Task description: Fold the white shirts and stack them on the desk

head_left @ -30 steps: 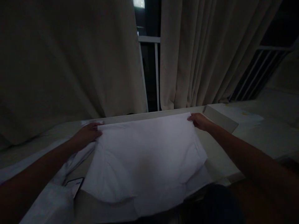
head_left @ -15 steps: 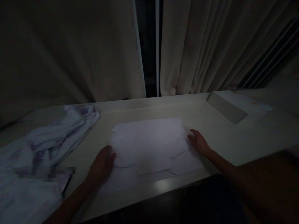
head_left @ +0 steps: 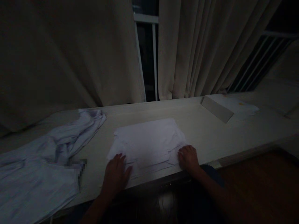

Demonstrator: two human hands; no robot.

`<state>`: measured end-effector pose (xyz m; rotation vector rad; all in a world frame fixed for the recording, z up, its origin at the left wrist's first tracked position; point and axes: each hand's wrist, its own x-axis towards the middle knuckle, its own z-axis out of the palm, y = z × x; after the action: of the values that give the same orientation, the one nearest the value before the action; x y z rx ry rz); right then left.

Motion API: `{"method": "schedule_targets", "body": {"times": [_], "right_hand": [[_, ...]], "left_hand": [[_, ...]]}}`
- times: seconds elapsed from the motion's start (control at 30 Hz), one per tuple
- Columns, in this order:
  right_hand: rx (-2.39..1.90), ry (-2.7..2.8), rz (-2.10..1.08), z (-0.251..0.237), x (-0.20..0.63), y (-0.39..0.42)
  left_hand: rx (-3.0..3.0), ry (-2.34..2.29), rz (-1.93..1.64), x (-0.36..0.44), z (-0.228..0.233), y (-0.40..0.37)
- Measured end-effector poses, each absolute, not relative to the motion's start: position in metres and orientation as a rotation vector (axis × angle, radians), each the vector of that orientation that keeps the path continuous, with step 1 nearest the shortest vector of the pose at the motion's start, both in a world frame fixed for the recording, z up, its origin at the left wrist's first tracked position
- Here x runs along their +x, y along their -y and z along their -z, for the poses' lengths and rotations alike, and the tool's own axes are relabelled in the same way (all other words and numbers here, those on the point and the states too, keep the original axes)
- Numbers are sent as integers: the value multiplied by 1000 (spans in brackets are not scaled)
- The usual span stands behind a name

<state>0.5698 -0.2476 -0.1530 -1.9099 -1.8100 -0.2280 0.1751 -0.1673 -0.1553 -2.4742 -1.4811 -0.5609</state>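
Note:
A white garment [head_left: 147, 143], folded into a flat, roughly rectangular shape, lies on the pale tabletop with overlapping folds along its near side. My left hand [head_left: 116, 172] rests on its near left corner, fingers spread and palm down. Over the near right corner lies my right hand [head_left: 188, 158], its fingers stretched flat across the cloth. Neither hand grips the fabric visibly. The dim light hides fine details such as a collar or buttons.
A crumpled heap of white clothes [head_left: 53, 155] covers the table's left part. Toward the back right sits a white box or board-like object [head_left: 218, 109] with a grey side. Beige curtains [head_left: 112, 56] hang behind the table [head_left: 149, 109], and dark floor shows at the lower right.
Both hands have come from the garment's sides toward its near corners, now lying on the cloth. The garment's near part looks more tucked in. The view has shifted slightly.

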Motion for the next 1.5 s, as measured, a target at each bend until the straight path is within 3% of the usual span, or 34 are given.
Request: {"method": "schedule_targets", "body": {"times": [0.23,0.5,1.1,1.5], "right_hand": [[-1841,1852,106,160,515,256],[-1774,1755,-75,169,511,247],[-1670,1430,-530,175,505,232],[-1758,1693,-352,159,479,248]], "left_hand": [[-2703,1242,540,251,146,215],[-2751,1069,726,247,165,210],[-2805,1342,553,308,142,184],[-2939,1682,810,313,113,144]]}}
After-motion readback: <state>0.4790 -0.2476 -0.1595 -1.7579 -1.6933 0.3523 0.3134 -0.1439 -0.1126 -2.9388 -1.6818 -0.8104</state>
